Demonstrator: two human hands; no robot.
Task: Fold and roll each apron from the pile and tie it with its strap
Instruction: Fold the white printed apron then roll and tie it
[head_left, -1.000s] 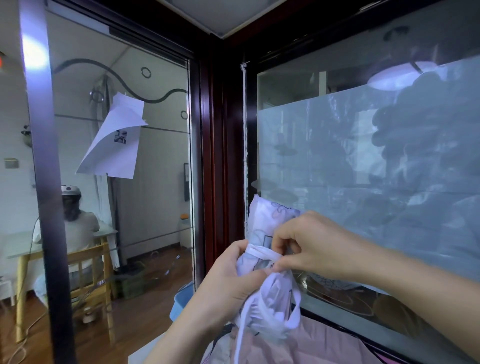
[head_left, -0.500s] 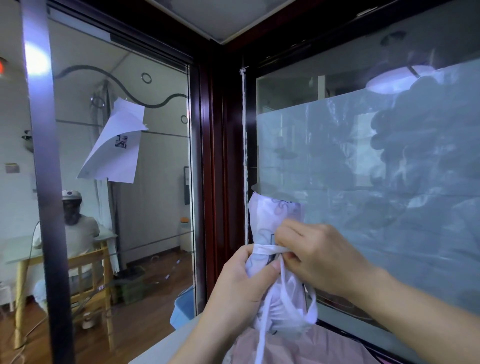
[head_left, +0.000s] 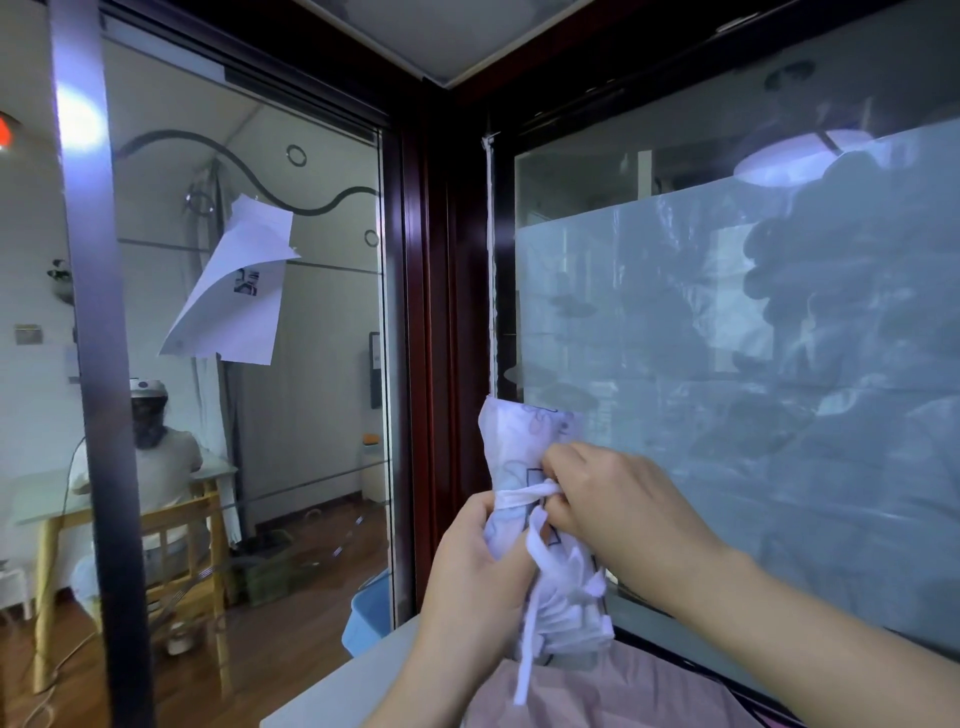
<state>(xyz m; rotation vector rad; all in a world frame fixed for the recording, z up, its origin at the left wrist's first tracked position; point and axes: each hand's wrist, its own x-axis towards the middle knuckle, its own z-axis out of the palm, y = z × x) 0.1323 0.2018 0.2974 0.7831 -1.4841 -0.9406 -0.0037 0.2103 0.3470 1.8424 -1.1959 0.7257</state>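
Note:
A rolled white apron (head_left: 524, 436) with a faint purple print stands upright in the air in front of the window. My left hand (head_left: 475, 566) grips the roll's lower half from the left. A white strap (head_left: 519, 498) runs around the roll's middle, and its loose end (head_left: 525, 670) hangs down below. My right hand (head_left: 608, 499) pinches the strap at the roll's front, fingers curled at the knot spot. Under the hands lies a pink apron (head_left: 623, 691) on the table.
A grey table edge (head_left: 332, 691) shows at the bottom. A frosted window (head_left: 753, 364) is close behind the roll, with a dark red frame (head_left: 441, 312) at the corner. Left, through glass, a person sits at a wooden table; a blue bin (head_left: 369, 608) stands below.
The roll has been lifted higher and stands more upright. The strap is now drawn tighter around its middle, and my right hand has shifted to the strap's crossing.

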